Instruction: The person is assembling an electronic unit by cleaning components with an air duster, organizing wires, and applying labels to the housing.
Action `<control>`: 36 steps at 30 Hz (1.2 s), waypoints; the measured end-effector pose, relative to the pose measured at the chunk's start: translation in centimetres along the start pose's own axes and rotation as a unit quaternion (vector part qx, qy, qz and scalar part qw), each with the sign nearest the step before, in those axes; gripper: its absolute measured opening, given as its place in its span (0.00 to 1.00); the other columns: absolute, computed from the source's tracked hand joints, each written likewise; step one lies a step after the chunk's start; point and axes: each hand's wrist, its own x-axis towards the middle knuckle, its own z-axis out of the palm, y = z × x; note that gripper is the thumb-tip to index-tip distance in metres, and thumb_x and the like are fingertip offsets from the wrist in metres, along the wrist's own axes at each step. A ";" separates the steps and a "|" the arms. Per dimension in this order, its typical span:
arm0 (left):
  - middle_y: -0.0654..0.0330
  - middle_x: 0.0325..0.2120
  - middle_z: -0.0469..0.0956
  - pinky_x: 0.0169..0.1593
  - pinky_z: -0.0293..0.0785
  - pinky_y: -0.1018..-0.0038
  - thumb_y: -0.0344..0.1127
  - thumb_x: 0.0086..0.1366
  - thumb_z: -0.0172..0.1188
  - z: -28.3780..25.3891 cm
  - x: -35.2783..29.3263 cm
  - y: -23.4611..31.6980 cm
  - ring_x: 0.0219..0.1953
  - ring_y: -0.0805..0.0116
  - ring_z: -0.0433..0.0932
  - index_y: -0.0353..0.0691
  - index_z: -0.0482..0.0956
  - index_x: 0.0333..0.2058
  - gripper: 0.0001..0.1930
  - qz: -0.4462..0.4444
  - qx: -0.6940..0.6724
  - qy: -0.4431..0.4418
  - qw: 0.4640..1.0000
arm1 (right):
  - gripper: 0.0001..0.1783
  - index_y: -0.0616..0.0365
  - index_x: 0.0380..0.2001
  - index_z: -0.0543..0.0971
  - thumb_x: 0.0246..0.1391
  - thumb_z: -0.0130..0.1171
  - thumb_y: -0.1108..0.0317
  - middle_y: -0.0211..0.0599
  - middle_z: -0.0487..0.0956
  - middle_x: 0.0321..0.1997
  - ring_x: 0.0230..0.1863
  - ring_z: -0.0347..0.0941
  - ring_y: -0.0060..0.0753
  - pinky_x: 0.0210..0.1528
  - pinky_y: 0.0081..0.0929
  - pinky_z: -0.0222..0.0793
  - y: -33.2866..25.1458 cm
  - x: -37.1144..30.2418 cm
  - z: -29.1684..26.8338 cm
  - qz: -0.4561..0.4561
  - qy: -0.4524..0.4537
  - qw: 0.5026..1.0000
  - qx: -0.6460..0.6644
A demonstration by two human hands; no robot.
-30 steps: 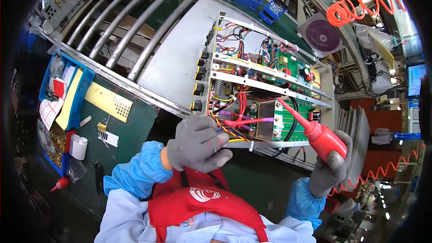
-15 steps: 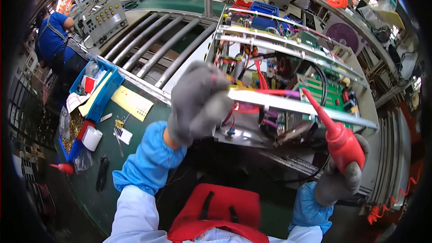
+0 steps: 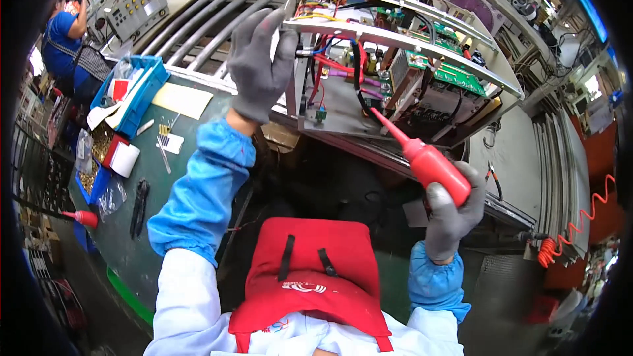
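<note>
My right hand [image 3: 455, 214], in a grey glove, is wrapped round a red squeeze bottle [image 3: 438, 174]. The bottle's long tapered nozzle points up and left, toward the front of an open metal chassis [image 3: 343, 122]. Inside the chassis are red and black wires, purple-sleeved leads and green circuit boards [image 3: 455, 79]. My left hand [image 3: 260, 65], also gloved in grey, is raised at the chassis's left front corner with its fingers stretched out. It holds nothing; whether its fingertips touch the metal rail [image 3: 395, 39] I cannot tell.
A green-topped bench [image 3: 168, 184] on the left carries a blue bin [image 3: 155, 82], a yellow sheet [image 3: 182, 100], a white roll and black cutters [image 3: 139, 207]. Another red bottle [image 3: 86, 218] lies at its edge. Rollers [image 3: 191, 29] run behind. Pliers [image 3: 493, 180] lie right; a person stands far left.
My left hand has opened and moved from the chassis's near rail to its left corner. The right hand has shifted left with the red bottle. The whole view has also shifted.
</note>
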 end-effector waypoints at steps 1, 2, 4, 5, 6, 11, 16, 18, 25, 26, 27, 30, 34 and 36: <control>0.49 0.44 0.78 0.50 0.74 0.61 0.30 0.63 0.60 -0.6 -1.1 0.9 0.47 0.49 0.77 0.36 0.79 0.47 0.13 -0.012 0.006 0.034 0.999 | 0.26 0.65 0.49 0.73 0.44 0.66 0.77 0.38 0.75 0.44 0.42 0.73 0.27 0.50 0.27 0.70 0.4 -0.5 0.3 0.018 -0.020 1.000 0.005; 0.47 0.45 0.77 0.50 0.74 0.60 0.30 0.63 0.60 -1.8 -2.7 1.8 0.46 0.48 0.76 0.33 0.76 0.50 0.16 -0.024 0.020 0.027 0.999 | 0.25 0.66 0.49 0.72 0.46 0.66 0.76 0.38 0.75 0.44 0.42 0.72 0.27 0.50 0.26 0.70 1.3 -1.0 0.5 0.002 -0.033 0.999 0.000; 0.47 0.41 0.77 0.48 0.74 0.60 0.30 0.62 0.61 -3.9 -6.8 5.0 0.42 0.48 0.76 0.30 0.76 0.46 0.15 -0.150 -0.005 -0.035 0.988 | 0.24 0.66 0.47 0.73 0.46 0.67 0.74 0.37 0.76 0.41 0.40 0.72 0.26 0.46 0.25 0.71 2.3 -1.8 2.0 0.044 -0.042 0.998 0.007; 0.48 0.39 0.77 0.46 0.74 0.60 0.30 0.60 0.61 -4.1 -9.0 5.9 0.42 0.48 0.76 0.31 0.77 0.44 0.14 -0.176 -0.049 -0.060 0.981 | 0.23 0.66 0.46 0.74 0.45 0.68 0.73 0.36 0.76 0.40 0.39 0.72 0.25 0.45 0.25 0.72 3.0 -2.0 2.6 0.062 -0.053 0.997 -0.005; 0.49 0.36 0.77 0.45 0.74 0.61 0.29 0.59 0.62 -4.8 -10.0 6.4 0.40 0.49 0.76 0.33 0.77 0.42 0.13 -0.123 -0.020 -0.089 0.988 | 0.23 0.66 0.45 0.75 0.45 0.69 0.71 0.35 0.77 0.38 0.37 0.72 0.24 0.42 0.25 0.72 3.6 -2.0 3.1 0.036 -0.059 0.996 -0.047; 0.54 0.31 0.79 0.41 0.76 0.65 0.33 0.60 0.62 -6.1 -15.7 8.4 0.35 0.58 0.80 0.38 0.82 0.35 0.06 -0.405 -0.090 -0.257 0.873 | 0.22 0.66 0.42 0.76 0.45 0.71 0.68 0.41 0.78 0.37 0.35 0.75 0.31 0.42 0.28 0.73 7.3 -2.7 6.0 -0.005 -0.080 0.994 -0.073; 0.53 0.31 0.80 0.40 0.76 0.67 0.35 0.61 0.62 -5.4 -16.8 8.8 0.34 0.58 0.80 0.37 0.82 0.37 0.09 -0.431 -0.145 -0.276 0.847 | 0.22 0.65 0.41 0.77 0.43 0.72 0.68 0.45 0.78 0.36 0.35 0.77 0.40 0.41 0.31 0.73 8.1 -1.2 8.0 -0.035 -0.089 0.989 -0.116; 0.52 0.35 0.80 0.40 0.76 0.67 0.35 0.60 0.63 -5.0 -16.2 8.3 0.35 0.57 0.80 0.36 0.81 0.42 0.13 -0.435 -0.085 -0.269 0.855 | 0.22 0.65 0.41 0.77 0.43 0.71 0.68 0.45 0.78 0.36 0.35 0.77 0.41 0.40 0.32 0.74 7.9 0.1 8.2 -0.053 -0.100 0.987 -0.112; 0.50 0.39 0.79 0.41 0.77 0.64 0.34 0.58 0.63 -2.8 -13.9 4.6 0.36 0.57 0.80 0.34 0.76 0.50 0.20 -0.397 -0.033 -0.182 0.899 | 0.21 0.62 0.41 0.78 0.43 0.70 0.66 0.46 0.78 0.36 0.33 0.78 0.47 0.38 0.35 0.75 6.9 2.3 10.6 -0.111 -0.147 0.976 -0.118; 0.49 0.40 0.79 0.42 0.77 0.65 0.34 0.59 0.64 -2.6 -13.5 5.0 0.37 0.56 0.81 0.33 0.76 0.50 0.21 -0.432 -0.044 -0.190 0.881 | 0.21 0.61 0.41 0.78 0.42 0.69 0.65 0.46 0.78 0.36 0.33 0.78 0.49 0.37 0.36 0.75 6.9 2.2 11.2 -0.157 -0.158 0.964 -0.145; 0.49 0.40 0.79 0.42 0.77 0.65 0.34 0.59 0.64 -2.6 -13.8 4.8 0.37 0.56 0.81 0.33 0.76 0.50 0.21 -0.435 -0.044 -0.190 0.879 | 0.21 0.59 0.40 0.78 0.41 0.69 0.65 0.45 0.78 0.35 0.32 0.78 0.51 0.34 0.39 0.74 6.8 2.0 11.9 -0.166 -0.168 0.956 -0.171; 0.49 0.42 0.79 0.44 0.77 0.70 0.32 0.60 0.61 -2.6 -15.1 4.5 0.38 0.65 0.81 0.29 0.74 0.52 0.22 -0.422 -0.039 -0.210 0.881 | 0.20 0.57 0.39 0.77 0.39 0.69 0.65 0.42 0.77 0.32 0.29 0.76 0.48 0.30 0.40 0.73 7.2 1.5 13.7 -0.230 -0.164 0.940 -0.193; 0.50 0.39 0.80 0.43 0.78 0.71 0.31 0.60 0.62 -3.1 -16.2 4.7 0.37 0.65 0.81 0.29 0.75 0.51 0.21 -0.443 -0.080 -0.219 0.866 | 0.20 0.57 0.38 0.77 0.39 0.68 0.65 0.39 0.75 0.29 0.26 0.74 0.45 0.27 0.38 0.71 7.7 1.0 14.8 -0.260 -0.167 0.921 -0.239; 0.50 0.38 0.80 0.43 0.78 0.71 0.31 0.60 0.62 -3.3 -16.4 4.8 0.37 0.65 0.81 0.29 0.75 0.50 0.20 -0.442 -0.085 -0.213 0.867 | 0.20 0.57 0.37 0.77 0.39 0.68 0.65 0.39 0.74 0.28 0.26 0.74 0.44 0.26 0.37 0.70 7.7 0.9 15.0 -0.275 -0.158 0.917 -0.243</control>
